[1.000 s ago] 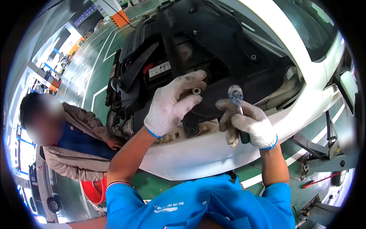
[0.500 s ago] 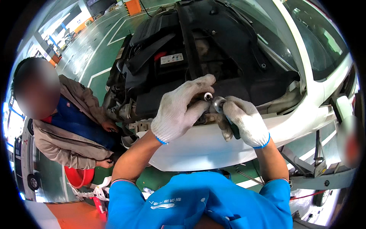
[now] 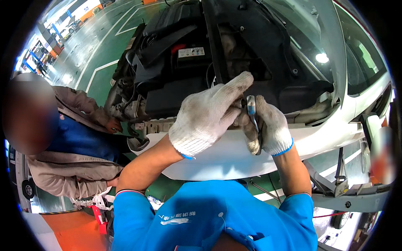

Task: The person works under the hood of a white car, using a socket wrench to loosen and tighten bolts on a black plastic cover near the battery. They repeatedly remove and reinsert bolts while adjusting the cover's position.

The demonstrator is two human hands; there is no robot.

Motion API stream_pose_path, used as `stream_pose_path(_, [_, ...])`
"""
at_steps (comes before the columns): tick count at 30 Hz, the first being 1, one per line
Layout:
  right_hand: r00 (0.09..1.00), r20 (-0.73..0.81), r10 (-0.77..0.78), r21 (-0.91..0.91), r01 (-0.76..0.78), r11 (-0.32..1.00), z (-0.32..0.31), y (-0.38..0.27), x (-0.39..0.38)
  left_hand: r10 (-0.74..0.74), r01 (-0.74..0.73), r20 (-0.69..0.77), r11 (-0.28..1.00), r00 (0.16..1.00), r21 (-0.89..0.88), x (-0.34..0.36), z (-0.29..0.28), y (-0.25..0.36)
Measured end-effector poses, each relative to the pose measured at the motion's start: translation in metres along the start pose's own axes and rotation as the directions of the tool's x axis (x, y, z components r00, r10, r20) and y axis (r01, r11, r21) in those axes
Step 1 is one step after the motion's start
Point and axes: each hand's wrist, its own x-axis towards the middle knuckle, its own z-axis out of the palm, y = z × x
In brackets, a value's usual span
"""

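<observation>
Both my hands wear white knit gloves and meet over the near edge of the car's engine bay. A chrome ratchet wrench (image 3: 251, 108) is gripped in my right hand (image 3: 275, 127), its head turned edge-on and its handle running down along the palm. Between the thumb and fingers of my left hand (image 3: 201, 115) is a small metal socket (image 3: 242, 103), mostly covered by the glove. The socket sits right beside the ratchet head; whether the two are joined I cannot tell. My left index finger points out over the engine bay.
Below my hands runs the white fender (image 3: 209, 157). Beyond them are a battery (image 3: 191, 52) with a white label and black engine covers (image 3: 268, 54). A person in a beige jacket (image 3: 71, 171) stands close at the left. A grey metal lift arm (image 3: 356, 201) is at the lower right.
The ratchet head has turned from face-on to edge-on and moved slightly right. The socket's open end, visible before, is now mostly hidden by my left fingers. The view has shifted slightly.
</observation>
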Motion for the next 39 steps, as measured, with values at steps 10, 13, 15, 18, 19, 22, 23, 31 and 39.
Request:
stream_pose_path(10, [0.989,-0.145,0.027,-0.185,-0.054,0.981,0.007,-0.013,0.008,-0.028,0.038,-0.068,0.987,0.997,0.158,0.011,0.018,0.006])
stream_pose_path(13, [0.981,-0.11,0.157,-0.235,-0.179,0.955,0.007,-0.034,0.004,-0.055,0.059,-0.087,0.998,0.995,0.038,0.021,0.026,-0.008])
stream_pose_path(15, [0.994,-0.086,0.068,-0.372,-0.095,0.923,0.004,-0.034,-0.002,-0.092,0.09,-0.092,0.995,0.991,-0.032,0.03,0.025,-0.022])
stream_pose_path(18, [0.995,-0.092,-0.031,-0.558,-0.026,0.829,-0.008,-0.034,-0.008,-0.209,0.205,-0.045,0.976,0.977,-0.078,0.046,0.029,-0.049])
stream_pose_path(19, [0.992,-0.09,-0.09,-0.635,0.012,0.772,-0.017,-0.029,-0.006,-0.278,0.278,0.01,0.956,0.96,-0.098,0.051,0.037,-0.063])
stream_pose_path(22, [0.975,-0.091,-0.202,-0.86,0.025,0.51,-0.026,-0.037,0.003,-0.178,0.182,0.058,0.98,0.982,-0.075,0.073,0.062,-0.082])
stream_pose_path(23, [0.956,-0.049,-0.289,-0.927,0.064,0.369,-0.037,-0.04,0.007,-0.186,0.191,0.116,0.981,0.976,-0.027,0.085,0.068,-0.083])
stream_pose_path(31, [0.965,-0.171,-0.198,-0.942,-0.101,0.32,-0.068,-0.08,0.038,-0.103,0.097,0.331,0.995,0.938,0.035,0.135,0.138,-0.119])
stream_pose_path(39, [0.96,-0.037,-0.278,-0.999,-0.037,0.005,-0.087,-0.077,0.051,-0.137,-0.02,0.416,0.936,0.899,0.351,0.15,0.158,-0.103])
